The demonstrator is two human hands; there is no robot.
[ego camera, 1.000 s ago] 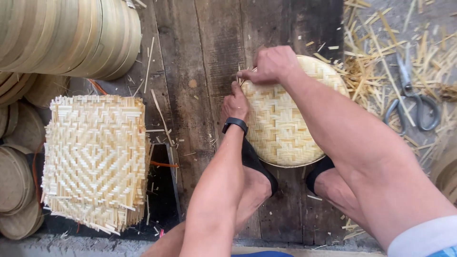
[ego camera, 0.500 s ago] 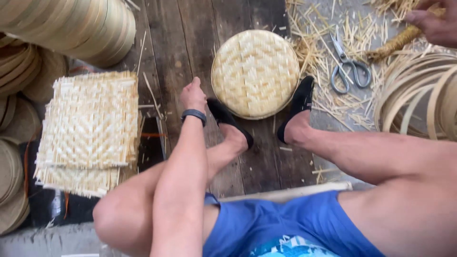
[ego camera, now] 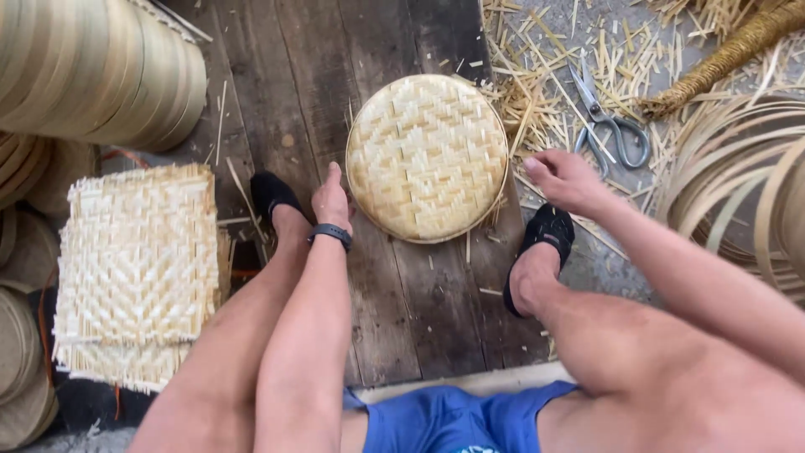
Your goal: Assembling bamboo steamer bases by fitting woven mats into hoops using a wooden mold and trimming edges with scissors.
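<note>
Centrally: round woven bamboo tray [ego camera: 427, 157], flat on dark wooden planks [ego camera: 302, 75], circular, no long axis, weave face up. Left hand [ego camera: 331, 201] just beside its left rim, fingers loose, empty. Right hand [ego camera: 566, 179] near right rim, loosely curled, empty. Scissors [ego camera: 608, 126] nearby, handles toward the person.

a second ago both hands pressed on the round woven tray [ego camera: 426, 157], the right hand [ego camera: 567, 179] reaching across its far edge and the left hand [ego camera: 332, 200] at its near left rim. half a second ago the right hand was away at the top right, near the straw. now that hand is back, loosely curled just right of the tray by the scissors [ego camera: 605, 119], not touching it. the left hand sits just beside the tray's left rim, empty
</note>
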